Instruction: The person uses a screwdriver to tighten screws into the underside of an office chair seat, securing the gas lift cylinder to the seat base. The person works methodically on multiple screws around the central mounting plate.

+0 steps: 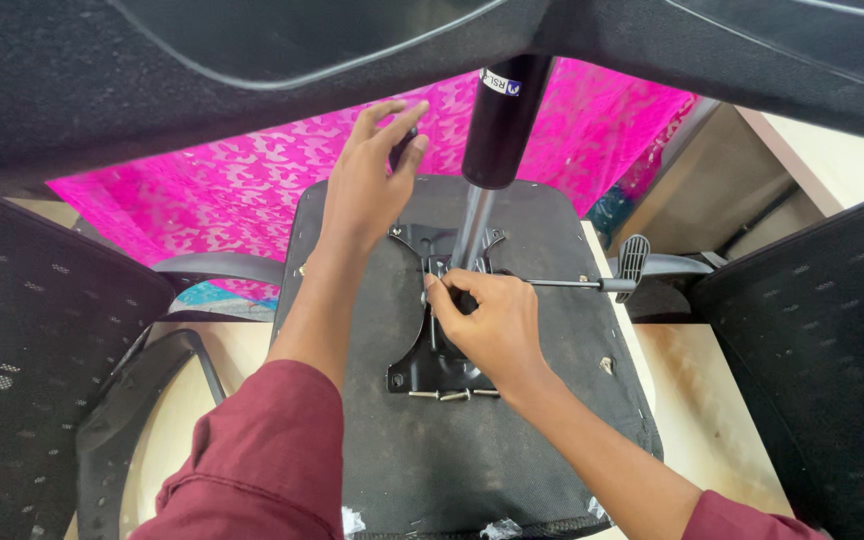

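Pink patterned cloth [242, 190] fills the background, spread behind a pale wooden table [697, 400] that carries the work.

Head view: an upturned chair seat [352, 330], dark and dusty on its underside, lies flat on the table. A black metal plate [432, 350] is fixed at its middle, and a shiny gas cylinder [497, 120] with a thick black upper part rises from the plate toward the camera. A thin lever [592, 283] with a ribbed paddle end runs out from the plate to the right. Loose bolts [452, 394] lie in a short row on the seat just below the plate.

Right hand [492, 320] sits on the plate at the cylinder's foot, fingers curled closed around something small and dark; what it grips cannot be told. Left hand [367, 180] is stretched to the far edge of the seat, well apart from the plate, fingers loosely spread, fingertips at a small dark knob [404, 150]; whether it grips cannot be told. Maroon sleeves cover both forearms low in view.

Dark mesh chair backs [42, 370] stand at either side, and an armrest [217, 268] shows by the left edge of the seat.
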